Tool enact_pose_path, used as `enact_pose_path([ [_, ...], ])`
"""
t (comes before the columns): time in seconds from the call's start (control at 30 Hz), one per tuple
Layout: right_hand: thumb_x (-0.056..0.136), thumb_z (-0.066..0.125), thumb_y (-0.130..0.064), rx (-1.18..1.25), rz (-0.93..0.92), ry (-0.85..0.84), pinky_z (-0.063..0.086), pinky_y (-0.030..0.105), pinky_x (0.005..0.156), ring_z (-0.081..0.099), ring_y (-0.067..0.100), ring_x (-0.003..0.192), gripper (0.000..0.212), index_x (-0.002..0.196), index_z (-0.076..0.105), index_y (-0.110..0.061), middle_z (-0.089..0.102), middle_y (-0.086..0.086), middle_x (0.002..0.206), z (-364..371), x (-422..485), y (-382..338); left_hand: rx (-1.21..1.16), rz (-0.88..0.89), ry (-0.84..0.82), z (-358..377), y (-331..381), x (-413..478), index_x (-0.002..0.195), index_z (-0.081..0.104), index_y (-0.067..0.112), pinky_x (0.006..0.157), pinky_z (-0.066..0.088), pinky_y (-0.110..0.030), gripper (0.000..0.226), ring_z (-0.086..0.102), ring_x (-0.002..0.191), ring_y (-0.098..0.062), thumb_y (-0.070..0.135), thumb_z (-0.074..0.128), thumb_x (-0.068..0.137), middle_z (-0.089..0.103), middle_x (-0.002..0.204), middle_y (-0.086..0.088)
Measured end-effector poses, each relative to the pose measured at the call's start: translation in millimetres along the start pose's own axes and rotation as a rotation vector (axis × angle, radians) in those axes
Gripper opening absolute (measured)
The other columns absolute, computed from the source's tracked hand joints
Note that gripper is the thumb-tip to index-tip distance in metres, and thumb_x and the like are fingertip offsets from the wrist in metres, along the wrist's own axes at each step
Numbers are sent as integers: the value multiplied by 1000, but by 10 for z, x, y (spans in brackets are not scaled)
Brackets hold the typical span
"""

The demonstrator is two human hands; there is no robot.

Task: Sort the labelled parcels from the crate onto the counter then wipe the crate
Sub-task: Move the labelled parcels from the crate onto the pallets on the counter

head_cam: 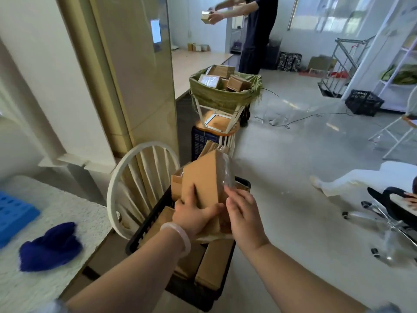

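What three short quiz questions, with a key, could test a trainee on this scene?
1. True or false: the black crate is empty.
2. Where does the blue cloth lie? A) on the counter B) in the crate C) on the floor
3. What does the left hand grip?
Key: 1 false; 2 A; 3 a cardboard parcel.
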State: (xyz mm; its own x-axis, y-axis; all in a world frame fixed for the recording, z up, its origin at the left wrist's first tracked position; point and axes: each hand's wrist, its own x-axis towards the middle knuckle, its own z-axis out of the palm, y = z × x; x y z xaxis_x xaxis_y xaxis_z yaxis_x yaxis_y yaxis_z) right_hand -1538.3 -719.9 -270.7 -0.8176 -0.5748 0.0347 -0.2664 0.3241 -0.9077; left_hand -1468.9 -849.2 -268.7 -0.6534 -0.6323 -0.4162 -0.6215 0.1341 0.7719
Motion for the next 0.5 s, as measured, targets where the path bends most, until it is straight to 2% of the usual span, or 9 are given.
enact_pose_path([
  [0.07, 100, 50, -37, -64, -45, -5, 35, 36, 114, 33, 11, 137, 46, 145, 39, -39, 31, -8, 148, 0, 25, -26, -121, 4, 17, -86, -55, -77, 151, 3, 51, 107, 40, -51, 128, 31, 135, -39, 78, 70, 46, 17, 153, -10],
  [0.13, 97, 54, -40, -49, 1, -31, 34, 37, 113, 30, 16, 141, 61, 152, 27, -35, 26, -6, 154, 20, 43, -62, -215, 32, 31, -142, -133, -127, 149, 5, 54, 106, 41, -52, 134, 35, 134, -37, 80, 69, 34, 20, 153, -9],
  [0.17, 96, 54, -45, -11, 42, -74, 36, 39, 113, 33, 17, 140, 63, 152, 27, -35, 28, -5, 154, 40, 47, -71, -269, 44, 17, -162, -174, -156, 148, 5, 56, 106, 42, -52, 135, 38, 133, -35, 80, 72, 34, 23, 153, -7],
  [0.23, 93, 52, -56, 93, 100, -177, 46, 42, 105, 49, 16, 127, 52, 140, 39, -41, 46, -5, 144, 109, 41, -73, -403, 48, -32, -197, -247, -221, 146, 4, 60, 106, 43, -49, 131, 43, 130, -30, 75, 78, 38, 29, 152, -3],
  [0.3, 89, 52, -63, 161, 97, -232, 53, 42, 97, 57, 14, 117, 51, 135, 43, -43, 56, -7, 131, 172, 19, -98, -510, 67, -64, -234, -292, -312, 148, 4, 57, 100, 46, -39, 127, 50, 119, -22, 67, 78, 45, 36, 145, 0],
  [0.33, 86, 52, -65, 180, 85, -250, 54, 42, 95, 57, 14, 116, 56, 137, 42, -43, 57, -8, 130, 197, 14, -110, -547, 75, -73, -244, -314, -350, 149, 5, 56, 96, 46, -36, 125, 52, 114, -19, 65, 76, 47, 40, 140, 1],
  [0.4, 88, 52, -63, 180, 61, -280, 54, 42, 95, 56, 14, 117, 61, 143, 38, -41, 56, -8, 132, 234, 12, -156, -582, 80, -57, -258, -362, -396, 147, 11, 58, 100, 46, -38, 115, 53, 115, -19, 65, 74, 51, 42, 140, 2],
  [0.5, 93, 52, -57, 124, 31, -310, 52, 42, 99, 52, 16, 124, 61, 148, 35, -37, 51, -6, 139, 271, 0, -206, -572, 144, 89, -284, -427, -415, 144, 34, 54, 107, 42, -39, 82, 48, 124, -18, 58, 72, 72, 43, 140, 4],
])
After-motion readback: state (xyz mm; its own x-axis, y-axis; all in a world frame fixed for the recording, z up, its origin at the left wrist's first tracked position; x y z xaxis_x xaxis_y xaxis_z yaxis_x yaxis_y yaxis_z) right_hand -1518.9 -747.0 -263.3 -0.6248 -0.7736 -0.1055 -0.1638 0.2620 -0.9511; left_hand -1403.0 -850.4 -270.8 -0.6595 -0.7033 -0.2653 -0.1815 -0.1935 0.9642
